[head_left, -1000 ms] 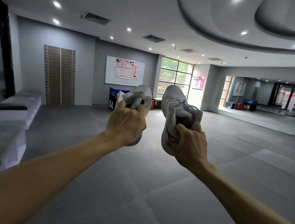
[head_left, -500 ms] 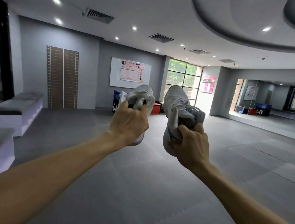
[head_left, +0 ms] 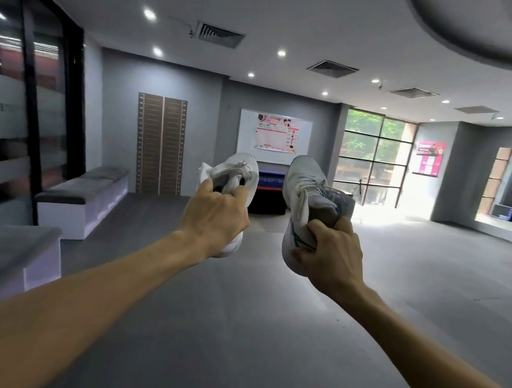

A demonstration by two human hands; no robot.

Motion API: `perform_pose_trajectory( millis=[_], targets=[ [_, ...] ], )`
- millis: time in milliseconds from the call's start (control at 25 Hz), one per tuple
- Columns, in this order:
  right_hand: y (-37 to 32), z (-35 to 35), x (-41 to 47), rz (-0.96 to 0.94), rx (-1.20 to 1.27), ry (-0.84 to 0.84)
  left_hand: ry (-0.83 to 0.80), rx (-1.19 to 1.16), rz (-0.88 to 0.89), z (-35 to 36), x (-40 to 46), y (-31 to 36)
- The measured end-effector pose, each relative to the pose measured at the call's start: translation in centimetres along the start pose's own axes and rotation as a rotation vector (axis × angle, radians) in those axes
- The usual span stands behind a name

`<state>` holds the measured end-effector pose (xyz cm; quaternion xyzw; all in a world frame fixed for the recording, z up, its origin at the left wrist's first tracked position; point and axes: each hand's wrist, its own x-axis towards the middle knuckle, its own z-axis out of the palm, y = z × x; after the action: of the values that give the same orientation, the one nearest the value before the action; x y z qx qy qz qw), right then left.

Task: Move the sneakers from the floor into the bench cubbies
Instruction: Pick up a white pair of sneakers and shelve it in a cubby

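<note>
Both arms reach forward at chest height, each carrying a white sneaker toe-up. My left hand (head_left: pixel 215 218) grips the left sneaker (head_left: pixel 238 172) by its heel collar. My right hand (head_left: pixel 332 255) grips the right sneaker (head_left: pixel 305 183), which has blue trim, at its heel. Two white benches with grey cushions stand along the left wall: a near bench (head_left: pixel 1 260) and a far bench (head_left: pixel 88 197). Their cubby openings are not visible from this angle.
Grey mat flooring (head_left: pixel 263 338) stretches ahead. A dark plyo box (head_left: pixel 269 192) with blue and red trim sits behind the sneakers against the back wall. Glass panels line the left side, a window and a mirror are at the right.
The view has swung to the left and the benches now sit closer to the middle left. Both hands keep the same hold on the sneakers.
</note>
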<state>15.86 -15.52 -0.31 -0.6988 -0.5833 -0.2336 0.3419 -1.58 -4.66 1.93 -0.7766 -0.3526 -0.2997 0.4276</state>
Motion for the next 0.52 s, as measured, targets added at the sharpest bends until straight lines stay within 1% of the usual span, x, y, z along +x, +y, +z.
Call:
perform_pose_trajectory(
  millis=[120,240,400,520],
  targets=[
    [1.9,6.1,6.3,-0.065,0.062,-0.038,-0.036,0.035,-0.055,5.8,3.0,-1.0],
    [2.0,12.6,11.5,-0.132,0.139,-0.067,-0.081,0.099,-0.113,11.6,4.7,-3.3],
    [0.0,21.0,17.8,-0.218,0.194,-0.089,-0.135,0.262,-0.171,18.6,6.1,-8.2],
    [-2.7,27.1,23.4,-0.301,0.279,-0.117,-0.134,0.284,-0.29,23.7,7.7,-12.9]
  ],
)
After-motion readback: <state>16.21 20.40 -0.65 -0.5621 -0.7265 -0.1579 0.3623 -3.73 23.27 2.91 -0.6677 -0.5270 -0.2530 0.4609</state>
